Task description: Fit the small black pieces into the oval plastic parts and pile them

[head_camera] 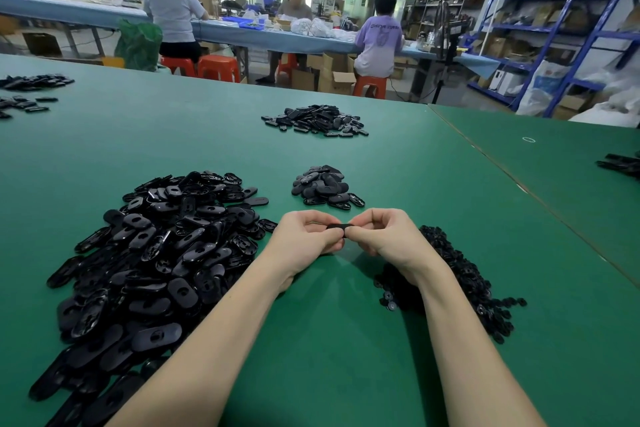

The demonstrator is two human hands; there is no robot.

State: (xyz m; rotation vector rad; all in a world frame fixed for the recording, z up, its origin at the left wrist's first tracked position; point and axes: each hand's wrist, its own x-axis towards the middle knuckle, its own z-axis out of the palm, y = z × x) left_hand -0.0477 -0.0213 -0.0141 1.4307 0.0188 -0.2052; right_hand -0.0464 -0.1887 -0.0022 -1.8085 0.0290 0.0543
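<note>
A workshop is running around a wide green table (346, 156), with three people sitting on orange stools (218, 68) at a long blue bench (242, 36) beyond it. Open cardboard boxes (334, 78) are standing on the floor under that bench; what they are holding cannot be made out. The lilac shirt (379, 45) on the nearest sitter is carrying print that seems to read "CHINA", the rest blurred.

At the table's near edge the left hand (306, 239) and right hand (381, 236) are meeting, both pinching one oval plastic part (341, 227) between curled fingertips, just above the surface. A big heap of oval parts (149, 253) is lying to the left, a heap of small black pieces (464, 281) to the right, a little pile (327, 187) just ahead, another pile (315, 120) farther off.
</note>
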